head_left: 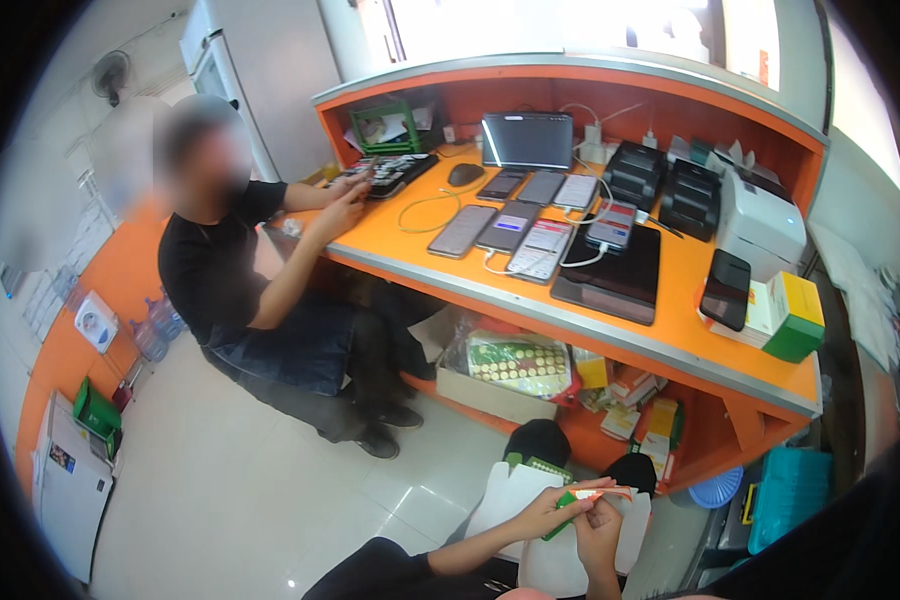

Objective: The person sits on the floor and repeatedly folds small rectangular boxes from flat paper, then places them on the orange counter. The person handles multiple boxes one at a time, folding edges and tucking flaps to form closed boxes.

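1. Green, white and orange, a small packet (618, 491) lies in the fingers of both hands, above the person's lap. Its long axis runs roughly left to right; its green part is on the left, the orange and white part on the right.
2. The left hand (548, 513) comes in from the left, its fingers closed around the green end. The right hand (597, 538) rises from the near side, its fingers bent up against the middle, so it is the nearer hand to the orange end. Exactly where the right fingertips press, I cannot tell.
3. Directly beneath the hands, a white carton (552, 570) spreads its open flaps over the lap.
4. Farther off to the right stand a blue basket (715, 488) and a teal bin (792, 495).
5. Beyond the lap, under the worktop (682, 315), a cardboard box (485, 395) carries a clear bag of gold-topped pieces.
6. On the orange worktop are a black tablet (620, 300), several phones, some cabled, and at right a dark phone (726, 290) against a green and yellow box (796, 315).
7. Farther still are a laptop (527, 142) and a white printer (760, 225); at far left a seated co-worker (235, 255) in black raises both hands over the worktop's edge.
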`<state>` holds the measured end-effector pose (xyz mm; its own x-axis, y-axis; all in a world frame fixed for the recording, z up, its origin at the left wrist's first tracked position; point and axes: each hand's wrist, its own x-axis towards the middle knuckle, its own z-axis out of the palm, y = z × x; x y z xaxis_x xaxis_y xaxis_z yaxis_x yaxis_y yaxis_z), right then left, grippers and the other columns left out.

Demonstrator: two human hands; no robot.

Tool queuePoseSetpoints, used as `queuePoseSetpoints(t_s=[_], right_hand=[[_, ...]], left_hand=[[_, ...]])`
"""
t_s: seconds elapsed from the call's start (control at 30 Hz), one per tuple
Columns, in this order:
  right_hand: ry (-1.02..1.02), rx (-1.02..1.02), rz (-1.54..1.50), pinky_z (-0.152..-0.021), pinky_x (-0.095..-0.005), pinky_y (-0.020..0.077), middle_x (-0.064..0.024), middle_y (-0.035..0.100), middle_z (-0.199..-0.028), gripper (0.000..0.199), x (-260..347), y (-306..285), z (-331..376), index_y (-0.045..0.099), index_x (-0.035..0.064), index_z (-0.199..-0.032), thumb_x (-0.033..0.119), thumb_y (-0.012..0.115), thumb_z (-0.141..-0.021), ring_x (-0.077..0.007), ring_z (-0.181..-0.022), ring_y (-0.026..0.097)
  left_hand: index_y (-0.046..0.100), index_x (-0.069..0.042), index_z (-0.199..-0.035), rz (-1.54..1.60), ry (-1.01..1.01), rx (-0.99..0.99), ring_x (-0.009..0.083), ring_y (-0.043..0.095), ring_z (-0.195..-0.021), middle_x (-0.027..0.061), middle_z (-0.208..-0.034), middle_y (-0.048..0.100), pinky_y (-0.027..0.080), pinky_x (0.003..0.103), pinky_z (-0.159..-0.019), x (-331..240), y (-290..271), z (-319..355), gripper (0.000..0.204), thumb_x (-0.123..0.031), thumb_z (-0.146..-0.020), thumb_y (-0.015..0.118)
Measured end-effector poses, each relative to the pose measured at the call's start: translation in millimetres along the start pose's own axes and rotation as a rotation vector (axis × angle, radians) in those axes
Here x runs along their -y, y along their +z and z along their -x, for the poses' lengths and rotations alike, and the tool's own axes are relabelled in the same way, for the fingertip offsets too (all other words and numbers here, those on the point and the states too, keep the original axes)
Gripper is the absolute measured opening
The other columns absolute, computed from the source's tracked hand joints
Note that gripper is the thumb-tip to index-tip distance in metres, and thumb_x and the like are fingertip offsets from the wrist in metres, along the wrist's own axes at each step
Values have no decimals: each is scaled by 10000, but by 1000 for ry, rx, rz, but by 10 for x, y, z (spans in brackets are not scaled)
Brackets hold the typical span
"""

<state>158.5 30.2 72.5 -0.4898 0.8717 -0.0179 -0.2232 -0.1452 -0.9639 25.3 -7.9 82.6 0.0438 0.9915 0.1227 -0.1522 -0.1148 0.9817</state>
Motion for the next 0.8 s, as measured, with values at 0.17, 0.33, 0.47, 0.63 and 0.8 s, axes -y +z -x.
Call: queuePoseSetpoints(t_s=[0.17,0.33,0.47,0.63,0.8], right_hand=[[41,144,532,-749,-236,502,-104,674,-963,193,363,-52,120,627,-49,-1069,30,599,-896,-147,-850,651],[-462,-229,832,-850,-335,470,-195,643,-1016,257,650,-179,2,628,-34,-1088,142,581,-908,-219,-955,632],[-161,-7,279,-872,-307,456,-170,675,-982,363,451,-159,-143,652,-45,-1034,271,480,-985,-212,-957,627],[-378,-1,351,-647,-271,469,-69,642,-743,445,237,-188,-65,639,-37,-860,379,536,-978,-129,-675,589],[-444,-77,478,-520,-271,369,-44,539,-603,364,217,-162,-86,521,-2,-712,260,588,-956,-87,-566,479]], left_hand=[[504,-8,-1358,119,-89,-182,150,532,-1183,117,-1315,579,388,276,-1024,48,-117,9,397,-212,-1021,453],[631,-15,-1221,-18,-109,-277,82,596,-955,74,-1150,676,461,221,-852,31,-359,53,328,-227,-1007,503],[679,-11,-1096,-182,-48,-302,76,599,-842,30,-952,694,470,220,-759,-36,-205,49,283,-243,-970,577],[672,13,-943,-215,15,-349,63,541,-704,16,-758,616,437,236,-641,-191,-126,93,252,-228,-958,600],[666,22,-903,-236,60,-424,56,513,-653,28,-699,585,422,239,-597,-258,24,103,245,-207,-958,597]])
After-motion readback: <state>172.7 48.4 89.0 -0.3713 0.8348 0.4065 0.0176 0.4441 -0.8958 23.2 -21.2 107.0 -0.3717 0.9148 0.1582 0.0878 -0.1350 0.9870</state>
